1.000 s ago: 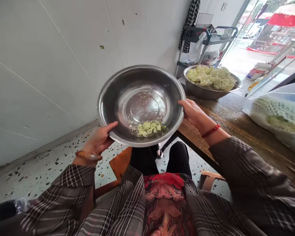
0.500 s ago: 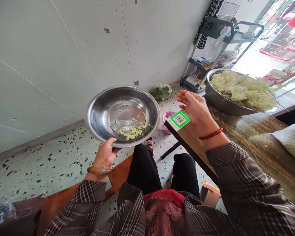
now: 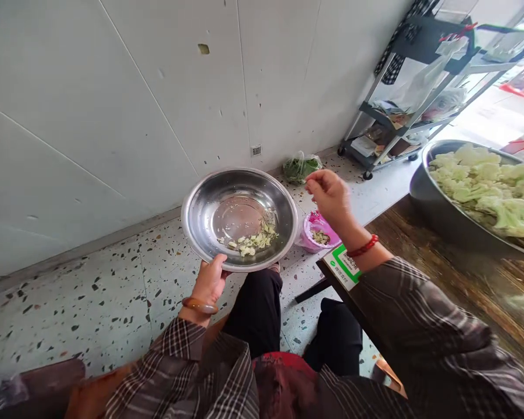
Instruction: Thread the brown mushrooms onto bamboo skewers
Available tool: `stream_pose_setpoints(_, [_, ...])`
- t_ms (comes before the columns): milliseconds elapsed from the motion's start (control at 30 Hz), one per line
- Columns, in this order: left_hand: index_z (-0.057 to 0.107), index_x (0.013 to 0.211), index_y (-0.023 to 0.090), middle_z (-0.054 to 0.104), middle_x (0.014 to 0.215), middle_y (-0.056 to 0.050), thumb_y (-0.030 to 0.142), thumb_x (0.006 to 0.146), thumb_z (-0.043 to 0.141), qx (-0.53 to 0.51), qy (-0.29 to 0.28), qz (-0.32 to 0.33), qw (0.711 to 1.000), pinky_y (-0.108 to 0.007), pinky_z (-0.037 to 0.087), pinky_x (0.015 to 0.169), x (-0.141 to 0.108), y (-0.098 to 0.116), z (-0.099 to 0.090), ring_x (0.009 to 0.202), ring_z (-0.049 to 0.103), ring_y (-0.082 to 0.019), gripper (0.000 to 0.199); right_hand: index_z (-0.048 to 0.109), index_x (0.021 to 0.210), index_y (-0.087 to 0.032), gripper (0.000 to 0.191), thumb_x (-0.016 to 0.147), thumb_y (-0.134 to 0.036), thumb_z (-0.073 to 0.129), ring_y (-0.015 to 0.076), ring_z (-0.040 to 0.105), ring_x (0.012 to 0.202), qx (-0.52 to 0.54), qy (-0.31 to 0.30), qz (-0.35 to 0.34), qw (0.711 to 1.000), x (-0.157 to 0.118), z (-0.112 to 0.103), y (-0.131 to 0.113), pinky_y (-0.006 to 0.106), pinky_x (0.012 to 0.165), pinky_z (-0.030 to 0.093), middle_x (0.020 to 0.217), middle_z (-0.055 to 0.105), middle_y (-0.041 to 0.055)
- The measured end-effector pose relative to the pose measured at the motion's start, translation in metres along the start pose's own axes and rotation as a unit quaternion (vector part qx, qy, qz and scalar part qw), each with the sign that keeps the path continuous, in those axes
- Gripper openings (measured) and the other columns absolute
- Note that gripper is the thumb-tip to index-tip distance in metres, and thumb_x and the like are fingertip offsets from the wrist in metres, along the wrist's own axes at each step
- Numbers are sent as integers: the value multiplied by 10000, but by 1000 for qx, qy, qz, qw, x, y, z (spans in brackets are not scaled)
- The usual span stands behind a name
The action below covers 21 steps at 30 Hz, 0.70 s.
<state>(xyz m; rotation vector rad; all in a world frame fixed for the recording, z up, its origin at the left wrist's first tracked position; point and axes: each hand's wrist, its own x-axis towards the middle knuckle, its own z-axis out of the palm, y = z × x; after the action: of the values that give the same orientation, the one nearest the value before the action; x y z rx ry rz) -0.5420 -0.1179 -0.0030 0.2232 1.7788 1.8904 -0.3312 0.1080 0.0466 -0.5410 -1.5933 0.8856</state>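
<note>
Left fingers: our left hand (image 3: 209, 282) clamps the near rim of the steel basin (image 3: 200, 218), thumb over the edge; the basin hangs above the floor, before our knees.
Right fingers: our right hand (image 3: 331, 201) has them curled, tips together; whether they pinch anything, we cannot tell.
Step in hand: supporting the basin one-handed, we judge; the next move calls for a firm rim grip and little tilt.
Basin contents: pale chopped bits (image 3: 248, 244) and wet-looking drops, bits gathered near-right.
Pink bucket (image 3: 309, 240): on the floor beyond the bench (image 3: 386, 238) corner; scraps inside.
Large bowl (image 3: 445, 227): on the bench; heaped with pale green florets (image 3: 475, 180).
</note>
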Motion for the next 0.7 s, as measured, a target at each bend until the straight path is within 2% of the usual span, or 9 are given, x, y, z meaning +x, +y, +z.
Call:
stream_pose_setpoints(67, [656, 883, 187, 703, 738, -15, 105, 619, 667, 8, -25, 12, 1000, -294, 571, 706, -1, 6, 2, 757, 693, -206, 277, 686, 1065, -213, 216, 919, -150, 538, 160, 700, 794, -75, -95, -24, 992, -9, 3, -4, 351, 795, 574, 868, 757, 24])
stream_pose_setpoints(167, [648, 925, 198, 710, 780, -8, 110, 624, 648, 13, -61, 31, 998, -284, 575, 730, -11, 12, 1, 808, 700, -200, 313, 725, 1135, -213, 294, 879, -127, 607, 233, 716, 1064, -174, -255, -78, 948, -27, 10, -17, 438, 999, 541, 1167, 768, 91])
stream_pose_setpoints(233, [643, 963, 207, 722, 838, -9, 108, 628, 631, 13, -83, 39, 996, -290, 580, 759, -22, 12, -2, 850, 706, -198, 350, 745, 1144, -198, 281, 900, -151, 614, 262, 668, 1213, -194, -274, -96, 937, -39, 24, -26, 453, 1093, 489, 1328, 709, 121])
stream_pose_setpoints(300, [639, 989, 212, 733, 895, -16, 111, 629, 621, 10, -102, 43, 994, -302, 584, 790, -32, 9, -8, 888, 708, -200, 374, 729, 1211, -191, 303, 955, -183, 567, 243, 660, 1232, -167, -255, -77, 949, -53, 50, -33, 418, 1093, 493, 1362, 692, 120])
stream_pose_setpoints(400, [629, 1010, 202, 737, 919, -26, 131, 615, 634, 4, -116, 33, 993, -323, 587, 809, -43, 2, -22, 904, 712, -208, 402, 685, 1287, -225, 336, 978, -186, 560, 217, 684, 1171, -120, -255, -23, 959, -77, 109, -39, 392, 1043, 525, 1312, 718, 90])
stream_pose_setpoints(467, [621, 1002, 189, 736, 902, -29, 161, 604, 663, -5, -128, 27, 991, -333, 587, 805, -46, -1, -32, 902, 716, -218, 402, 685, 1275, -232, 348, 936, -167, 638, 246, 662, 1200, -116, -293, -46, 948, -96, 151, -39, 433, 1070, 497, 1285, 718, 102])
stream_pose_setpoints(533, [612, 962, 185, 734, 882, -29, 203, 596, 695, -4, -133, 28, 991, -332, 582, 795, -46, -2, -43, 902, 716, -226, 377, 692, 1235, -239, 368, 879, -148, 717, 244, 634, 1227, -98, -326, -83, 937, -114, 183, -35, 419, 1085, 478, 1281, 706, 89])
stream_pose_setpoints(600, [601, 921, 189, 730, 853, -22, 231, 578, 710, 11, -130, 32, 991, -327, 575, 790, -44, 0, -52, 906, 713, -231, 362, 691, 1200, -218, 312, 894, -164, 711, 239, 631, 1183, -86, -357, -132, 921, -130, 202, -26, 407, 1058, 481, 1237, 697, 97])
stream_pose_setpoints(700, [606, 914, 193, 718, 828, -7, 232, 555, 715, 26, -122, 32, 992, -323, 560, 827, -36, 5, -64, 940, 704, -232, 377, 715, 1086, -192, 170, 926, -165, 662, 226, 635, 1046, -105, -408, -175, 890, -148, 205, -4, 385, 986, 496, 1109, 697, 95])
